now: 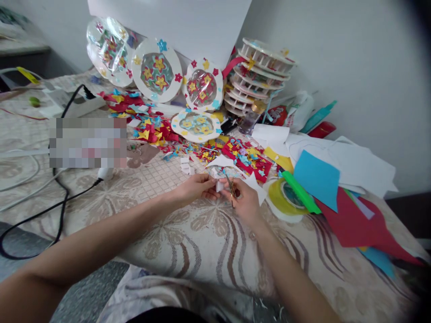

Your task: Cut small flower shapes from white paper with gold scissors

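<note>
My left hand (197,188) is closed in a pinch on a small white piece (219,185), which looks like foam or thick paper. Close beside it, my right hand (247,199) is wrapped round a pair of small scissors (231,187), and its fingertips come up near the white piece. Whether the blades touch the piece I cannot tell. A few small white blocks (185,166) lie just beyond my left hand. Past my right hand are a curved white cutout (229,161) and a pointed white scrap (257,188).
Star-decorated white frames (156,72) lean at the back, beside a tiered white stack (259,74). Colourful scraps (156,130) cover the middle. On the right lie a yellow tape roll (286,202), a green strip (301,193) and blue (316,177) and red sheets (353,220). Black cable (62,179) runs left.
</note>
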`<state>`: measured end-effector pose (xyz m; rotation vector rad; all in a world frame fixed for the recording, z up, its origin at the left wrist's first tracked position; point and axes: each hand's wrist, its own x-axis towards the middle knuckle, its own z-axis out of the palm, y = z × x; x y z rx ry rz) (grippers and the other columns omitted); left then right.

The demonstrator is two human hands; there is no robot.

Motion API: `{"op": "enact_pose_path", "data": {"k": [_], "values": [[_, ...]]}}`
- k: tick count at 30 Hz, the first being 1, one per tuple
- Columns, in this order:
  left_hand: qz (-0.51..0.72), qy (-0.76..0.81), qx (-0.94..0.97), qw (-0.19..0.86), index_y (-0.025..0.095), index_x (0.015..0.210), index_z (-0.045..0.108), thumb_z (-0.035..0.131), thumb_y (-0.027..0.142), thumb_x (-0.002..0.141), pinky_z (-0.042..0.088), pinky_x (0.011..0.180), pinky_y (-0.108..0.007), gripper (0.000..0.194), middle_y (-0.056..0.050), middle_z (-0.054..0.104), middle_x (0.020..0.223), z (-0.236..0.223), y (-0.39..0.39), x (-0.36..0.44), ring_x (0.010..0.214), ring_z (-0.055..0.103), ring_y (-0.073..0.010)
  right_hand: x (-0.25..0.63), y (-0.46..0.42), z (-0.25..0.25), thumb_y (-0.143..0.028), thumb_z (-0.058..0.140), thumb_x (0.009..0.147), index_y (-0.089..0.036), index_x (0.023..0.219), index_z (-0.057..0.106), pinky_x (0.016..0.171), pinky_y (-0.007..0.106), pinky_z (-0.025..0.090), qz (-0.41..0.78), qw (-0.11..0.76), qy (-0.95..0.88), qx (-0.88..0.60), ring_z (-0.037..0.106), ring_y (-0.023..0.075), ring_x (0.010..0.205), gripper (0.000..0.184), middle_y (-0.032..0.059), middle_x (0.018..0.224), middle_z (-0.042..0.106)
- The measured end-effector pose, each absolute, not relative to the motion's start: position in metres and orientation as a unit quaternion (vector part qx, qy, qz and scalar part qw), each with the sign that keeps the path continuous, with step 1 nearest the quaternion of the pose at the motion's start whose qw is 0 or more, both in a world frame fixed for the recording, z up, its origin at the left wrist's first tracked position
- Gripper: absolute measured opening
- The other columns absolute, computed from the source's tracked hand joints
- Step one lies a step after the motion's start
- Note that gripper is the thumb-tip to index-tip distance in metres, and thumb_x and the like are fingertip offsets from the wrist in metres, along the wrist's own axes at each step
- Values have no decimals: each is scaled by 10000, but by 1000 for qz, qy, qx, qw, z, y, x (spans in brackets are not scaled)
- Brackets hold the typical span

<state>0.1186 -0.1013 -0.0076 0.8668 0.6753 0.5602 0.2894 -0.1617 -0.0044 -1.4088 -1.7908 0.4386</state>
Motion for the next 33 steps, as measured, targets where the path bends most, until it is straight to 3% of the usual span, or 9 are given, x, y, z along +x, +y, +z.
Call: {"op": "enact_pose_path", "data": {"k": [16, 23, 33], "values": [[262, 323, 404, 815, 111, 760, 545, 664, 223, 802, 525, 626, -219, 168, -59, 679, 657, -7, -101, 118, 613, 658, -116, 292, -161, -4, -86, 550, 764, -236, 1020, 639, 705, 282, 518, 180, 398, -723, -535, 657, 167, 796, 309, 20, 1004, 707], [262, 314, 420, 811, 106, 761, 559, 742, 279, 721, 520, 643, -227, 255, -52, 681, 671, -10, -100, 118, 611, 652, -110, 293, -161, -4, -65, 530, 760, -237, 1024, 634, 723, 286, 510, 178, 386, -734, -530, 658, 174, 844, 332, 18, 1035, 703], [265, 314, 432, 803, 110, 749, 563, 806, 266, 623, 512, 631, -222, 315, -40, 694, 662, -9, -100, 118, 593, 651, -104, 294, -161, -9, -78, 527, 752, -232, 1039, 640, 653, 277, 495, 152, 371, -738, -543, 640, 165, 744, 345, 18, 985, 705]]}}
